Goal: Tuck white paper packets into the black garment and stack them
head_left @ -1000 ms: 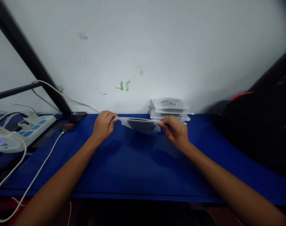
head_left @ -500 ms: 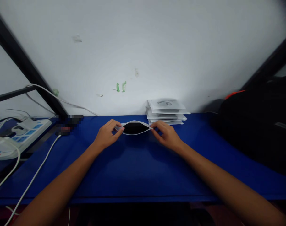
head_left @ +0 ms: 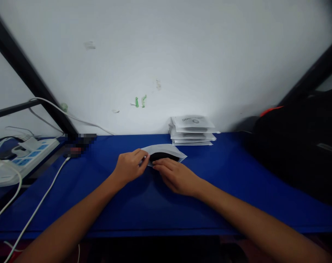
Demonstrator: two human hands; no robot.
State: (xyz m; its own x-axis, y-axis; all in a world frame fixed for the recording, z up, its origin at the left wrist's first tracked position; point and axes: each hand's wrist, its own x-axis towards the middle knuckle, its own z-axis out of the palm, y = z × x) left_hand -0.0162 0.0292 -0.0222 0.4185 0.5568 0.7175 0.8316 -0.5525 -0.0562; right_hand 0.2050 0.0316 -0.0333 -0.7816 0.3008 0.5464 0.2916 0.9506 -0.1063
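A clear plastic pouch (head_left: 166, 151) with a dark round item inside lies on the blue table (head_left: 155, 197). My left hand (head_left: 130, 167) pinches the pouch's left edge with curled fingers. The fingers of my right hand (head_left: 177, 176) lie flat and stretched along the pouch's near edge, pressing on it. Behind the pouch, against the white wall, stands a stack of similar white packets (head_left: 192, 130).
A white power strip (head_left: 26, 155) with blue sockets and white cables (head_left: 37, 208) lies at the far left. A large black bag (head_left: 300, 146) fills the right side. Black frame bars (head_left: 26, 73) run diagonally at both upper corners.
The pouch was held up stretched between both hands; now it lies on the table. My right hand moved left and flattened onto its near edge, while my left keeps its pinch.
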